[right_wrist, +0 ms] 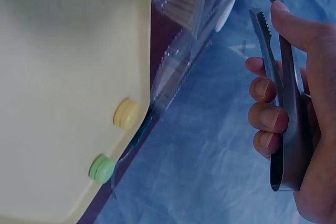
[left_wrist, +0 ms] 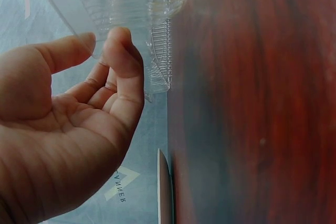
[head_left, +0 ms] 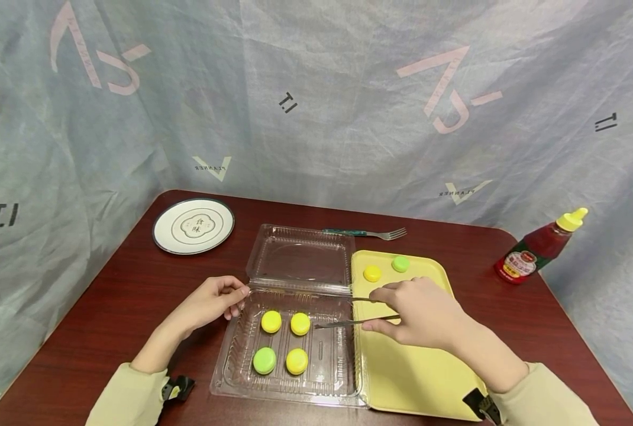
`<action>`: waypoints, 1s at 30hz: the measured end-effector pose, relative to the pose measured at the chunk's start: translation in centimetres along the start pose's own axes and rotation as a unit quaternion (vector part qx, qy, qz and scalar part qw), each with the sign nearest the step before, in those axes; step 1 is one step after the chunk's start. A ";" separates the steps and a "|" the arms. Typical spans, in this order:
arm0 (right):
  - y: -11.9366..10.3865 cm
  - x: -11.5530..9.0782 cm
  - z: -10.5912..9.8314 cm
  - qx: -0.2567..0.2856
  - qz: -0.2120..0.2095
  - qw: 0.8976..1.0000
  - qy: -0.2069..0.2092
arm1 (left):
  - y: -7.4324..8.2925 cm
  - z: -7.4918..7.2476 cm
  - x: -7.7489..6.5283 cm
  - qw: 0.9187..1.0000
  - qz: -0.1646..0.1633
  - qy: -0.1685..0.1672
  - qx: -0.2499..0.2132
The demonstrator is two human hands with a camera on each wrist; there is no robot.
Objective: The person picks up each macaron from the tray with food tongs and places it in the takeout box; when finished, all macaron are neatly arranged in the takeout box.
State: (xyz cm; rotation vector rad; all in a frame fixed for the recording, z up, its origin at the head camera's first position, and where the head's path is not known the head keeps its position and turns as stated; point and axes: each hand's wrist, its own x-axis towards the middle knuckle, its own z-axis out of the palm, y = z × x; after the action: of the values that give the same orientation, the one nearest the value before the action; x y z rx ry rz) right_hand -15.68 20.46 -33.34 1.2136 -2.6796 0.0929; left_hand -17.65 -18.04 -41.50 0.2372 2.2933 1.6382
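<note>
My left hand (head_left: 215, 300) pinches the left rim of a clear plastic clamshell box (head_left: 220, 378) between thumb and index finger; the left wrist view shows the fingertips at its corner. In the box's base sit three yellow macarons (head_left: 300, 323) and a green macaron (head_left: 264, 360). My right hand (head_left: 425, 313) grips metal tongs (right_wrist: 291, 129), their toothed tips spread with nothing between them. The tongs point left over the box's right side. Beneath that hand is a yellow tray (head_left: 417, 378), with one yellow macaron (head_left: 372, 273) and one green macaron (head_left: 400, 264) near its far end.
The box's lid (head_left: 300, 254) lies open toward the back. A fork (head_left: 370, 234) lies behind it, its handle partly behind the lid. A white plate (head_left: 194, 226) is at the back left, and a red sauce bottle (head_left: 540, 248) stands at the right edge.
</note>
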 end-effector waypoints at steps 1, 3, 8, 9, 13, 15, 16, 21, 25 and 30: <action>0.2 -0.1 -0.1 -0.004 0.000 1.000 0.002 | 0.0 0.0 0.0 1.000 0.001 0.000 0.000; 0.6 -0.2 -0.3 -0.011 0.001 1.000 0.010 | 0.0 0.0 0.0 1.000 0.003 -0.001 -0.001; 1.8 -0.3 -0.8 -0.022 0.011 0.999 0.024 | 0.1 0.0 0.0 1.000 0.002 -0.001 -0.001; 2.1 -0.4 -0.8 -0.023 0.016 0.999 0.024 | 0.1 0.0 0.0 1.000 0.002 -0.001 0.000; 3.3 -0.7 -0.8 -0.023 0.034 0.999 0.027 | 0.0 -0.1 0.0 1.000 0.001 0.000 0.002; 3.9 -0.8 -0.8 -0.018 0.044 0.999 0.023 | -0.1 -0.1 0.0 1.000 -0.002 0.001 0.003; 4.2 -0.9 -0.7 -0.015 0.049 0.998 0.022 | -0.1 -0.1 0.0 1.000 -0.003 0.002 0.004; 5.8 -1.3 -0.3 -0.001 0.080 0.997 0.014 | -0.1 -0.1 0.0 1.000 -0.003 0.002 0.005; 7.0 -1.8 0.0 0.008 0.114 0.993 -0.004 | 0.0 0.0 0.0 1.000 0.002 -0.001 0.002; 8.3 -2.0 0.6 0.004 0.148 0.989 -0.027 | 0.0 -0.1 0.0 1.000 0.001 -0.001 0.001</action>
State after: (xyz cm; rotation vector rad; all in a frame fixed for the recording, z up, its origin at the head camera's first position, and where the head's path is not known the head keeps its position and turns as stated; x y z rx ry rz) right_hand -20.72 27.40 -34.16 0.8212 -2.8900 0.1147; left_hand -17.68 -18.08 -41.49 0.2430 2.2944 1.6355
